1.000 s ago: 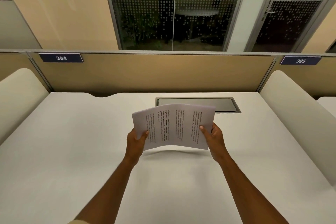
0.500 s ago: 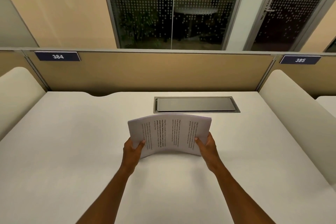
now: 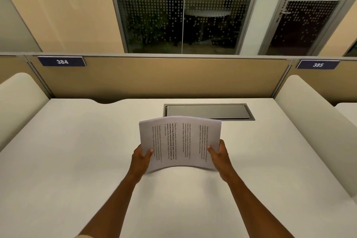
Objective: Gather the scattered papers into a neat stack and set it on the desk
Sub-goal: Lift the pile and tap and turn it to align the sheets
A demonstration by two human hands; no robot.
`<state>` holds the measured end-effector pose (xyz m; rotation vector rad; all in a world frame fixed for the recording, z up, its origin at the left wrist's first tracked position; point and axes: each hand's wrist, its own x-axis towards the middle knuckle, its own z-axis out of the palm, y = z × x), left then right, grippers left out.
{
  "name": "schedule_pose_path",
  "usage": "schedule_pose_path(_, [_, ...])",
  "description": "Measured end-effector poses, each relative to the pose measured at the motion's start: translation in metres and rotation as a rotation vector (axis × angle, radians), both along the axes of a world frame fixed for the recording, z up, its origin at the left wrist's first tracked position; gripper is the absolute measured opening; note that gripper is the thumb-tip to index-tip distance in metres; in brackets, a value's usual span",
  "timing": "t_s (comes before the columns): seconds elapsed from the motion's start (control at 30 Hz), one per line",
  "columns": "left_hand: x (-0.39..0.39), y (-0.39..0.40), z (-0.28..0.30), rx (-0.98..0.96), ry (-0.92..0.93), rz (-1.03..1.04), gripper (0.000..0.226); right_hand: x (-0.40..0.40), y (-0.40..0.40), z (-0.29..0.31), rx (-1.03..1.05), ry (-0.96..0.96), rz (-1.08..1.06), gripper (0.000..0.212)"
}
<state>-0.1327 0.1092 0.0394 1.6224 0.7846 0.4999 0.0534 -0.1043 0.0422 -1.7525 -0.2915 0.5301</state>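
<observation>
A stack of printed white papers [image 3: 180, 142] is held upright over the middle of the white desk [image 3: 77, 160], bowed outward in the centre, with its lower edge at or just above the desk surface. My left hand [image 3: 140, 160] grips the stack's left edge, thumb on the front sheet. My right hand [image 3: 220, 155] grips the right edge the same way. The text on the top sheet runs sideways. No loose sheets lie elsewhere on the desk.
A grey cable hatch [image 3: 208, 111] is set into the desk just behind the stack. Cream side dividers [image 3: 316, 121] stand left and right, and a tan back panel [image 3: 154, 77] with labels 384 and 385 closes the far edge.
Both hands dropped the stack toward the desk half a second ago, then raised it slightly; the sheets bow more than before.
</observation>
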Motion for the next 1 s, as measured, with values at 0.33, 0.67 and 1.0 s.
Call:
schedule_pose_path(0.33, [0.021,0.03,0.08,0.207,0.049,-0.188,0.047,0.025,0.001,0.026,0.1,-0.025,-0.055,0.031])
schedule_pose_path(0.67, [0.056,0.065,0.176,0.623,0.208,-0.43,0.026,0.056,-0.01,0.056,0.248,-0.064,-0.082,0.033])
schedule_pose_path(1.0, [0.077,0.046,0.211,0.831,0.396,-0.691,0.025,0.055,0.008,0.086,0.029,-0.362,0.252,0.026])
